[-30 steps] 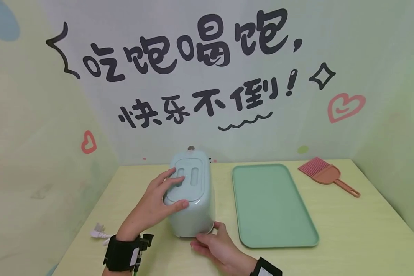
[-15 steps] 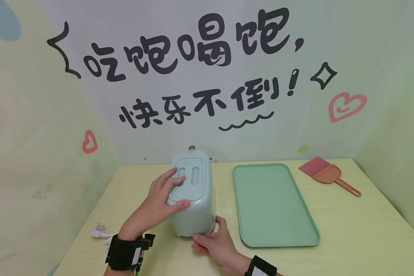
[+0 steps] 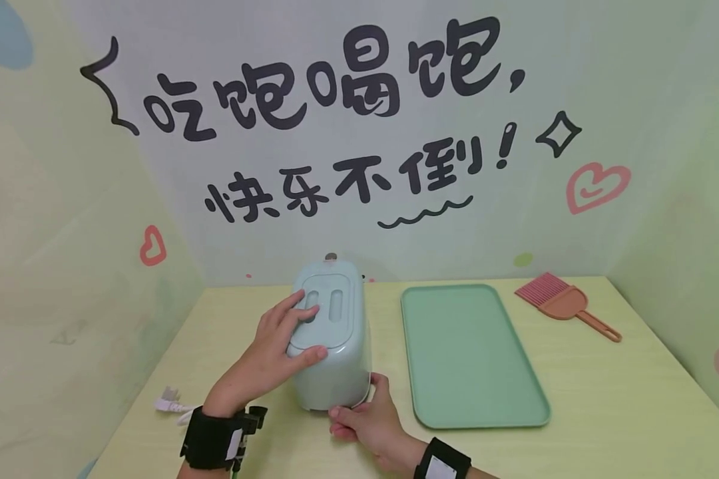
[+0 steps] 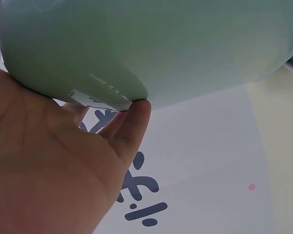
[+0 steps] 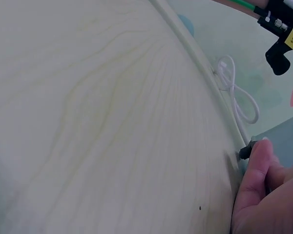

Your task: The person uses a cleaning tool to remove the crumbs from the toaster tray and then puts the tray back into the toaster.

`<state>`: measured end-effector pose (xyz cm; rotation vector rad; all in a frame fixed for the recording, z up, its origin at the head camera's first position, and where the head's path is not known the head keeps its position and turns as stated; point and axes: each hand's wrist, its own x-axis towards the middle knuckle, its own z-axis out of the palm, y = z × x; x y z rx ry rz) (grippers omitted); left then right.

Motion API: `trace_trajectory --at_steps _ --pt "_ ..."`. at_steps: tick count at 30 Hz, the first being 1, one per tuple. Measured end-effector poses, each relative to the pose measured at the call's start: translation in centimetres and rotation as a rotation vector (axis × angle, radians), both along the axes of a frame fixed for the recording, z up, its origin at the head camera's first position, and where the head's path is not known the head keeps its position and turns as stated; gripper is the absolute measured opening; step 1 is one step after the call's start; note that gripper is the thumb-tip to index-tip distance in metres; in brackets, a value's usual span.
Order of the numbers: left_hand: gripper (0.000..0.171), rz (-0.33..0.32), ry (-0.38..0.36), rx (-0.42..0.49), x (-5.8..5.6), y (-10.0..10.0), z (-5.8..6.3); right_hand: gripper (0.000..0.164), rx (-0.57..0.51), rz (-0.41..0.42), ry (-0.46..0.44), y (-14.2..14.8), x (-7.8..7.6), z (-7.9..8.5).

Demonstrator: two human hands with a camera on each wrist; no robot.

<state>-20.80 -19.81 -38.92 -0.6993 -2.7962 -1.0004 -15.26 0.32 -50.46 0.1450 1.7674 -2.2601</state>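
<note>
A pale blue toaster (image 3: pixel 344 376) with a lid (image 3: pixel 326 336) on top stands upright at the middle of the table. My left hand (image 3: pixel 269 356) rests on the lid's left side, fingers spread near a long recess and thumb along the near edge. The left wrist view shows that hand against the toaster's smooth wall (image 4: pixel 161 48). Low at the near right corner, my right hand (image 3: pixel 377 422) holds the toaster's base between thumb and fingers. A small black piece (image 5: pixel 245 152) shows beside the right fingertips; the fingers' undersides are hidden.
A green tray (image 3: pixel 473 359) lies right of the toaster. Farther right is a brush (image 3: pixel 566 303) with pink bristles and an orange-brown handle. A white plug (image 3: pixel 170 402) and cord lie at the left, near the left wrist. A printed wall closes off the table's back.
My right hand has shifted slightly up and left around the toaster's lower corner, its wrist swinging inward. The left hand and the toaster have stayed in place.
</note>
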Motion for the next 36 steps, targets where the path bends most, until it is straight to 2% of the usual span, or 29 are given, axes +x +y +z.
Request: trace_trajectory --at_steps 10,14,21,30,36 --pt "0.075 0.004 -0.019 -0.005 0.3 0.0 0.3 0.091 0.029 -0.001 -0.013 -0.2 0.1 0.3" --pt "0.077 0.001 -0.035 -0.014 0.3 0.1 0.4 0.094 0.001 0.001 -0.023 0.0 0.3 0.4" --pt "0.078 -0.004 -0.051 -0.007 0.3 0.2 0.2 0.075 -0.057 -0.01 -0.09 0.3 0.5 0.5" --pt "0.078 -0.005 -0.054 -0.009 0.4 0.3 -0.1 0.072 0.033 0.001 -0.115 0.4 0.9 0.4" --pt "0.077 0.005 -0.052 -0.005 0.6 0.0 -0.2 0.076 0.061 0.069 -0.123 0.6 2.1 0.6"
